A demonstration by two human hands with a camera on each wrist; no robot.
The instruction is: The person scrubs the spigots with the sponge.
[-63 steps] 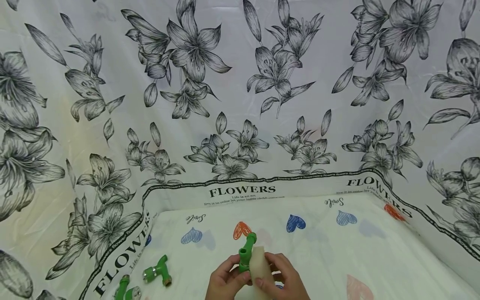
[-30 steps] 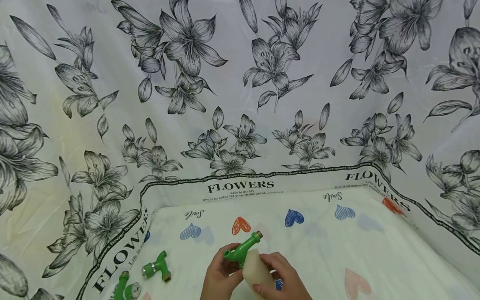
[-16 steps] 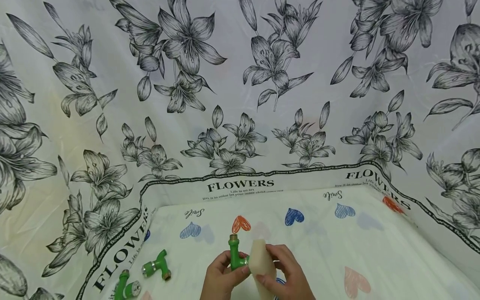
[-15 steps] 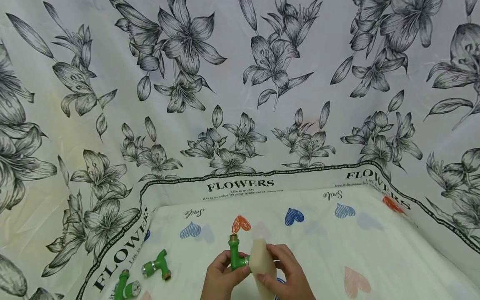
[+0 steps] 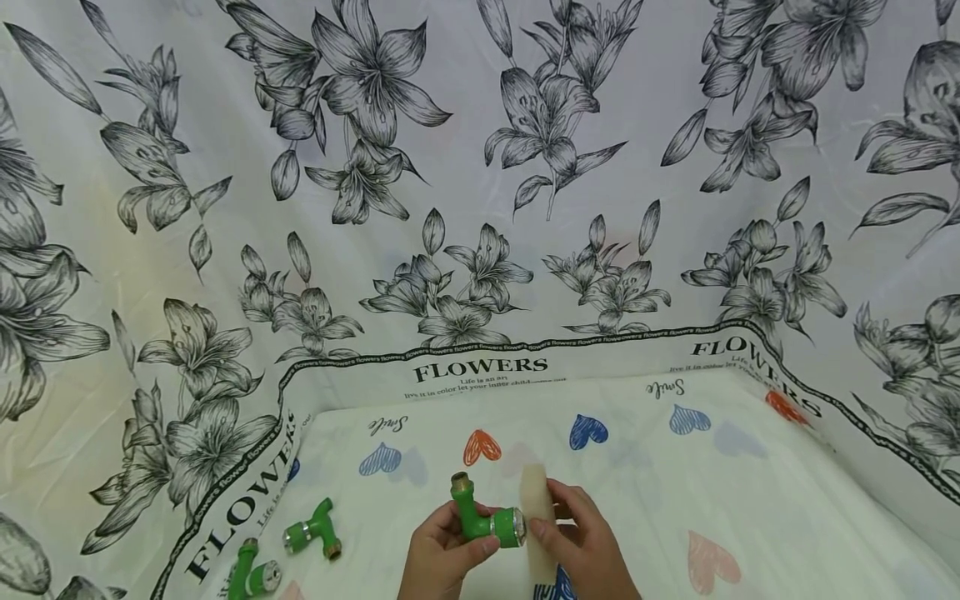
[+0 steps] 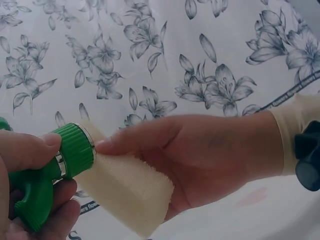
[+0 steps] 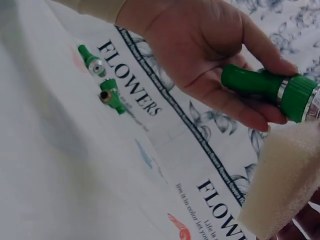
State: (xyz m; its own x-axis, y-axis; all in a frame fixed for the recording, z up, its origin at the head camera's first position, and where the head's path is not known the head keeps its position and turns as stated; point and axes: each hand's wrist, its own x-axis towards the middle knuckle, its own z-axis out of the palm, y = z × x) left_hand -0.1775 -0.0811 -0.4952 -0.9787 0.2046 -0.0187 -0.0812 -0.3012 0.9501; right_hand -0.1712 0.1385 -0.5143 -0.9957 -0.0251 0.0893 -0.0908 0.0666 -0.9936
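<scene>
My left hand (image 5: 446, 550) grips a green tap (image 5: 474, 518) with a brass threaded end pointing up and away. Its ribbed green knob with a silver face (image 5: 512, 527) points right, toward the sponge. A cream sponge block (image 5: 536, 508) stands on edge in my right hand (image 5: 588, 542), pinched between thumb and fingers. In the left wrist view the sponge (image 6: 130, 192) lies right behind the tap's knob (image 6: 77, 150), with the right thumb close to the knob's rim. The right wrist view shows the tap's green body (image 7: 255, 82) between the left thumb and fingers.
Two more green taps lie at the left on the white heart-print cloth (image 5: 637, 517): one tap (image 5: 318, 529) farther back, another tap (image 5: 251, 573) nearer the front edge. A flower-print curtain (image 5: 480, 183) encloses the back and sides.
In my left hand the tap has been turned about over the past two seconds. The sponge has shifted right and off the knob, so the silver face now shows.
</scene>
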